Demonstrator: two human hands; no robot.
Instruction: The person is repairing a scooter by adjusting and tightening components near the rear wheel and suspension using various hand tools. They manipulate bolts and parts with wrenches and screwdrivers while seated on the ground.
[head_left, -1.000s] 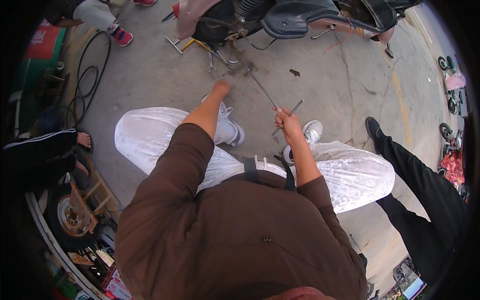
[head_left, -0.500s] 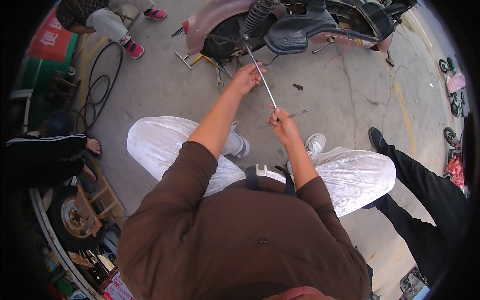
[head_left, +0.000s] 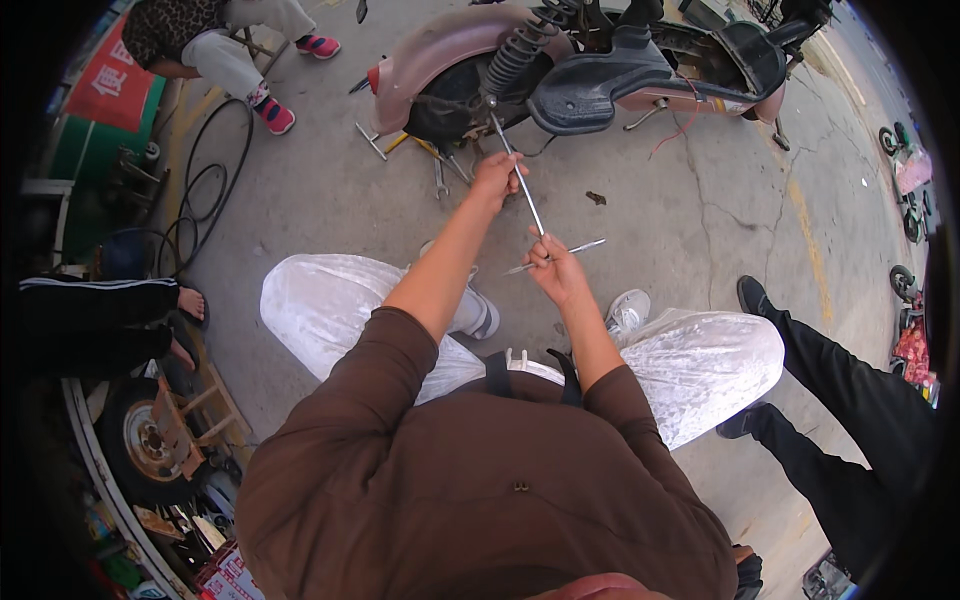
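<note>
A long steel T-handle wrench runs from the scooter's rear end toward me. Its far tip meets the area below the shock absorber, beside the rear wheel; the exact fastener is too small to make out. My left hand has its fingers closed round the upper part of the shaft. Nearer to me, my right hand grips the wrench at its crossbar, which sticks out on both sides of the fingers. The pink scooter lies across the top of the view, its frame partly stripped.
Beside the rear wheel lie a small T-handle tool and open-end wrenches. A black hose coils at left, above a loose wheel. People's legs are at far left, upper left and right.
The view has shifted slightly, so the scooter sits lower. My right hand has moved a little left with the wrench's crossbar. Both hands keep their hold.
</note>
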